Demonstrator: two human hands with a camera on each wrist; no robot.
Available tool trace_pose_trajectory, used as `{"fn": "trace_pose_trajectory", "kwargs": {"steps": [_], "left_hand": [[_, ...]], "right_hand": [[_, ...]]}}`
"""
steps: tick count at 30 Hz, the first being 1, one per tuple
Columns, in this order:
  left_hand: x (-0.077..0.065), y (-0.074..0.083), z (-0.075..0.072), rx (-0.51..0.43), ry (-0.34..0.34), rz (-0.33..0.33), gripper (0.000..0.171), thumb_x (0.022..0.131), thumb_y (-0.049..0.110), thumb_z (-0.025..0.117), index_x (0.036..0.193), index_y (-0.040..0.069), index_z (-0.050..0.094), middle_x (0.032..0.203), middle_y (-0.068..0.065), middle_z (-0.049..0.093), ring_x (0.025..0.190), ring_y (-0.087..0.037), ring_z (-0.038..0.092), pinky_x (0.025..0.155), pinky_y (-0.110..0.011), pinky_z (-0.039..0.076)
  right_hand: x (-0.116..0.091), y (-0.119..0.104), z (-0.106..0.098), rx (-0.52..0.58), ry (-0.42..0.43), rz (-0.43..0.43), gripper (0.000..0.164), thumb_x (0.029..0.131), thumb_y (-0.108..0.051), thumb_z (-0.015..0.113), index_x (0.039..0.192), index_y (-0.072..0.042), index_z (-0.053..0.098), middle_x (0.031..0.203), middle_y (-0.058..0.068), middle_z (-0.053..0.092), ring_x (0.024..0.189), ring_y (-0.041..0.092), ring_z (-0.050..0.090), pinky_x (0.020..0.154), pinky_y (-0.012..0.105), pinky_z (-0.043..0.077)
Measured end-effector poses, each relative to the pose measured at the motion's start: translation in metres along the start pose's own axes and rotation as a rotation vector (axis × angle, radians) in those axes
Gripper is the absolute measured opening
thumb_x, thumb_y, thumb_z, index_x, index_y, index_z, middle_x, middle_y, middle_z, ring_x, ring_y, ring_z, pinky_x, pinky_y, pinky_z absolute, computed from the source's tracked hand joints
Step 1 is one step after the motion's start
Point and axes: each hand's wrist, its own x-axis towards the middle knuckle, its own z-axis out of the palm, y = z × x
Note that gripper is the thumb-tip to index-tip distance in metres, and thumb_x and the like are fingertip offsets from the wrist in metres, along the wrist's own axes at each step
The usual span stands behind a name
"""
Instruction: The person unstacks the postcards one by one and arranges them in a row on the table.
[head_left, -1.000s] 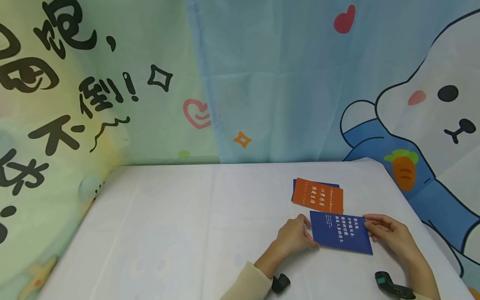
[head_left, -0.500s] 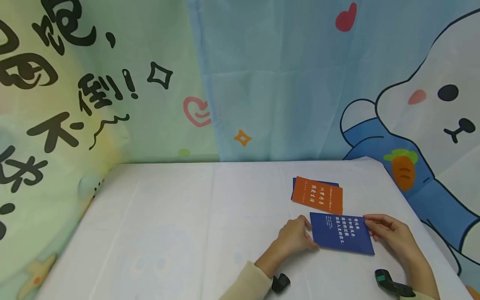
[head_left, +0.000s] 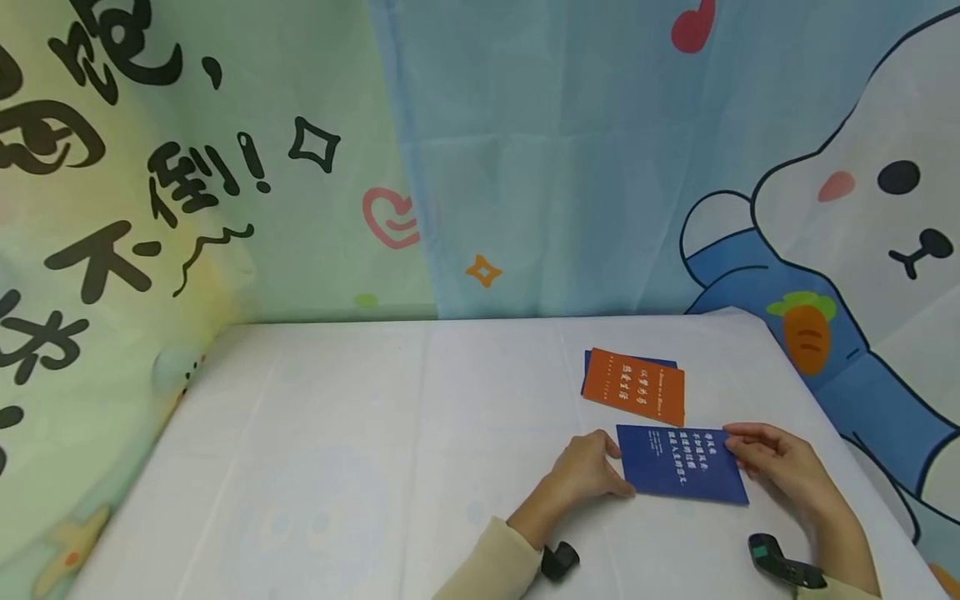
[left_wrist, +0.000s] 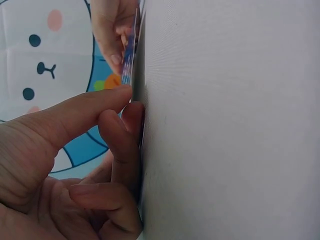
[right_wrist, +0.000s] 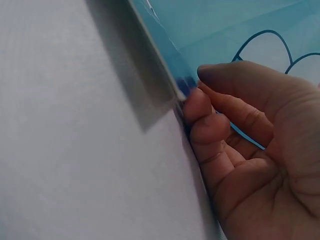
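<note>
A dark blue card with white printed characters lies between my two hands near the table's right side. My left hand holds its left edge, with thumb and curled fingers at the edge in the left wrist view. At the card's upper right edge, my right hand pinches it between thumb and fingers. The right wrist view shows the card's edge slightly raised above the cloth, with a shadow beneath it. Just behind lies an orange card with white print, overlapping another blue card that is mostly hidden.
A white cloth covers the table. Behind it hangs a printed curtain with a cartoon bear on the right. Black wrist devices sit at the left wrist and the right wrist.
The head view has tilted down slightly, so the scene sits a little higher. Both hands keep their places on the blue card, which has barely shifted.
</note>
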Motion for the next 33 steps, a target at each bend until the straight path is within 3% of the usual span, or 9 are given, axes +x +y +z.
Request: {"fn": "trace_pose_trajectory", "kwargs": {"steps": [8, 26, 33], "left_hand": [[0.0008, 0.0007, -0.0034, -0.034, -0.016, -0.030, 0.038, 0.069, 0.015, 0.088, 0.097, 0.011, 0.061, 0.065, 0.004, 0.058, 0.060, -0.009, 0.050, 0.060, -0.022, 0.041], [-0.0015, 0.0027, 0.0004, -0.040, -0.008, -0.042, 0.038, 0.070, 0.014, 0.088, 0.096, 0.012, 0.062, 0.060, 0.004, 0.058, 0.057, -0.009, 0.051, 0.058, -0.023, 0.040], [-0.0018, 0.0039, 0.0008, 0.007, -0.007, -0.046, 0.038, 0.068, 0.018, 0.089, 0.091, 0.015, 0.060, 0.060, 0.005, 0.056, 0.057, -0.008, 0.049, 0.057, -0.023, 0.039]], "right_hand": [[0.0011, -0.0049, -0.0004, -0.054, -0.039, -0.022, 0.058, 0.097, -0.037, 0.060, 0.133, 0.008, 0.050, 0.109, 0.017, 0.064, 0.079, 0.003, 0.060, 0.069, 0.016, 0.051], [0.0005, -0.0004, 0.0030, -0.121, 0.017, -0.044, 0.056, 0.097, -0.039, 0.059, 0.131, 0.005, 0.054, 0.109, 0.018, 0.065, 0.072, 0.012, 0.052, 0.062, 0.021, 0.043], [0.0006, 0.0009, 0.0027, -0.106, 0.013, -0.019, 0.060, 0.096, -0.042, 0.059, 0.132, 0.005, 0.052, 0.109, 0.020, 0.065, 0.074, 0.013, 0.054, 0.063, 0.019, 0.047]]}}
